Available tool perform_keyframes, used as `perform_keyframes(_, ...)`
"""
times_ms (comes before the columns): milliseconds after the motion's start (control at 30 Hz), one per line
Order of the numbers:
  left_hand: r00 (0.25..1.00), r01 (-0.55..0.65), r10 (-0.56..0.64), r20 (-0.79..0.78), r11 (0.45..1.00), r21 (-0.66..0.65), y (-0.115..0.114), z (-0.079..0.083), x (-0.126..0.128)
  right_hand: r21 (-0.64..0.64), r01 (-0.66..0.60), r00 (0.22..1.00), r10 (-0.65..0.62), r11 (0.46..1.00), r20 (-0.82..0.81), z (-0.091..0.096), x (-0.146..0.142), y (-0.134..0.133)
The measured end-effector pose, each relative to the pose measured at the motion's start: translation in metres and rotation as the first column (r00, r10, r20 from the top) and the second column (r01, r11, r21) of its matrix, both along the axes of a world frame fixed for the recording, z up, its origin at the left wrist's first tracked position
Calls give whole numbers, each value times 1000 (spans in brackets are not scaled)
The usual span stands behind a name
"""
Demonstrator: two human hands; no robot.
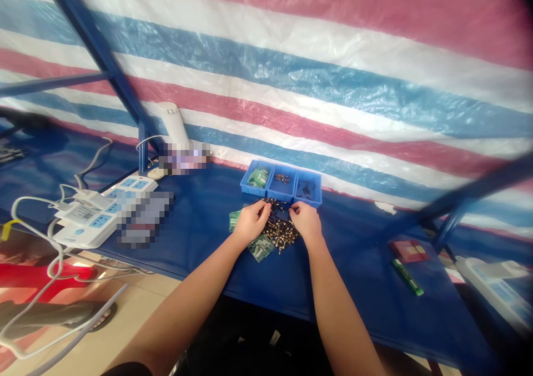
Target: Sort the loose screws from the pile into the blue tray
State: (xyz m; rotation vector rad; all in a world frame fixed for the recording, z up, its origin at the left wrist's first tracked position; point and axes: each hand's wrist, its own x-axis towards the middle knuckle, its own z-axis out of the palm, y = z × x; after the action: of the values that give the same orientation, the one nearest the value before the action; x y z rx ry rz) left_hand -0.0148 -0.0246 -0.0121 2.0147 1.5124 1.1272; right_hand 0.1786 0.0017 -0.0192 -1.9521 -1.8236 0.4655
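1. So the loose pile of small brass-and-black metal fittings (283, 234) is spread on the blue worktop (353, 265), pretty much between the two hands and just in front of the three blue bins (308, 200).
2. The left hand (252, 220) is curled at the pile's left edge, thumb and fingers drawn together. Whether a fitting is pinched there can't be told.
3. The right hand (305, 219) is curled the same way on the other side; again, its grip can't be made out.
4. Pieces this small are probably best handled with the fingertips, one at a time, or neighbours get dragged along.
5. The clear packet of silver pins (261, 247) sits right against the pile, so mixing could easily be caused by a careless sweep.
6. Sleeves and wrists are best held clear of the bins, since small bits (282, 178) are already contained in the middle one.
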Motion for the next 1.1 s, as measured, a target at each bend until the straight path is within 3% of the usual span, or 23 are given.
perform_keyframes(100,1000,-3,3,1,1000,4,0,-1,0,-16,13,1000,-13,1000,8,4,0,-2)
perform_keyframes(300,1000,-1,1,5,1000,2,0,-1,0,-34,225,969,-221,974,109,10,1,-5)
perform_keyframes(767,1000,5,-5,-4,1000,0,1,-2,0,-27,168,984,-166,985,60,8,-2,-6)
perform_keyframes(933,1000,20,-20,12,1000,5,1,-1,1,86,-1,970,22,996,-243,10,-11,-9)
perform_keyframes(1100,995,85,-85,44,996,9,1,-2,2,214,-214,834,293,953,-468,10,-28,-15)
